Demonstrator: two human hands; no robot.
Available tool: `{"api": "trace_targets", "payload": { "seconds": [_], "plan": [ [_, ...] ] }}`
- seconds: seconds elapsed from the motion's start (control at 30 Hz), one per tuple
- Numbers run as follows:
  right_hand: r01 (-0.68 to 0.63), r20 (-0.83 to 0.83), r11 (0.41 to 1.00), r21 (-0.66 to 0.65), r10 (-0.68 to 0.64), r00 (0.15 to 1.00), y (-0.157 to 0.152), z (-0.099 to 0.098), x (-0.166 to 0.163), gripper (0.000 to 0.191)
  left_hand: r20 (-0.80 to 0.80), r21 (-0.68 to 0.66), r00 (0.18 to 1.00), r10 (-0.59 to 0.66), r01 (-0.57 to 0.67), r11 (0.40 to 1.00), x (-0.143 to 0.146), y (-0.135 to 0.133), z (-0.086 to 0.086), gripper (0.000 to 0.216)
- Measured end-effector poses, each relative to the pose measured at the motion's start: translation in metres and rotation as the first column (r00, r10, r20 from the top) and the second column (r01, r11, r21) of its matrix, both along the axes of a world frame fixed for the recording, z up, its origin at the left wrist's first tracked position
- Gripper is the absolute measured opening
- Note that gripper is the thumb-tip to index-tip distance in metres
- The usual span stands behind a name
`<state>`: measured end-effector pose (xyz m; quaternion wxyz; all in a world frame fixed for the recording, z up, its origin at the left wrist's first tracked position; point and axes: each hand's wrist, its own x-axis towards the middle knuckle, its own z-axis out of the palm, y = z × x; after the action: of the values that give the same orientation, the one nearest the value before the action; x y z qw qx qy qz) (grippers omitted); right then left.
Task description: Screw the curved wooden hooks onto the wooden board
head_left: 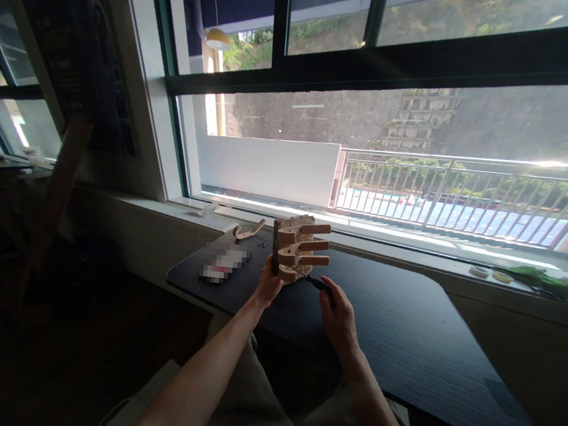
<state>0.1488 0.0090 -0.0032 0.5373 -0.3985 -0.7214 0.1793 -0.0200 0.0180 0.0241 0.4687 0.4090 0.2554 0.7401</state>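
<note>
My left hand (269, 284) grips the lower left edge of a wooden board (307, 225), held up above the dark table. Several curved wooden hooks (289, 238) sit on the board's face, their straight arms pointing right. In my right hand (337, 310) is a screwdriver (318, 283) with a dark handle, its tip directed at the lowest hook. Whether the tip sits in a screw is too small to tell. A loose wooden hook (249, 231) lies at the table's back left, with a few small screws (262, 244) beside it.
The dark table (403, 331) has rounded corners and stands against the window sill. A blurred packet (223, 264) lies at its left. On the sill to the right are small round items (501, 277) and green stems (533, 277). A plank (59, 198) leans at the far left.
</note>
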Motion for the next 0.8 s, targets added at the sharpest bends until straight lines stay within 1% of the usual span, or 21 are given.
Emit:
{"api": "trace_targets", "payload": {
  "seconds": [0.1, 0.27, 0.47, 0.57, 0.7, 0.8],
  "plan": [
    [0.034, -0.004, 0.998, -0.046, -0.034, 0.999, 0.0, -0.001, 0.0, 0.036, -0.051, 0.012, 0.998, -0.033, 0.033, 0.999, 0.0, 0.001, 0.0, 0.049],
    [0.036, -0.043, 0.995, -0.089, -0.04, 0.998, 0.001, -0.002, 0.0, 0.029, -0.057, -0.009, 0.998, -0.019, 0.019, 1.0, 0.001, 0.001, 0.0, 0.049],
    [0.018, -0.064, 0.992, -0.123, -0.026, 0.998, 0.002, -0.002, 0.001, 0.032, -0.042, -0.03, 0.998, -0.05, 0.049, 0.998, 0.007, -0.004, 0.01, 0.048],
    [0.037, -0.046, 0.995, -0.093, -0.041, 0.998, 0.002, -0.002, 0.001, 0.032, -0.031, -0.031, 0.998, -0.062, 0.061, 0.998, 0.008, -0.005, 0.011, 0.048],
    [0.031, -0.008, 0.999, 0.014, -0.03, 1.0, 0.002, 0.001, 0.001, 0.032, -0.017, -0.031, 0.999, -0.033, 0.032, 0.999, 0.005, -0.003, 0.008, 0.05],
    [0.035, -0.001, 0.999, 0.016, -0.035, 0.999, 0.001, 0.0, 0.0, 0.035, -0.011, -0.047, 1.0, -0.014, 0.014, 0.999, 0.003, -0.002, 0.005, 0.051]
  ]
}}
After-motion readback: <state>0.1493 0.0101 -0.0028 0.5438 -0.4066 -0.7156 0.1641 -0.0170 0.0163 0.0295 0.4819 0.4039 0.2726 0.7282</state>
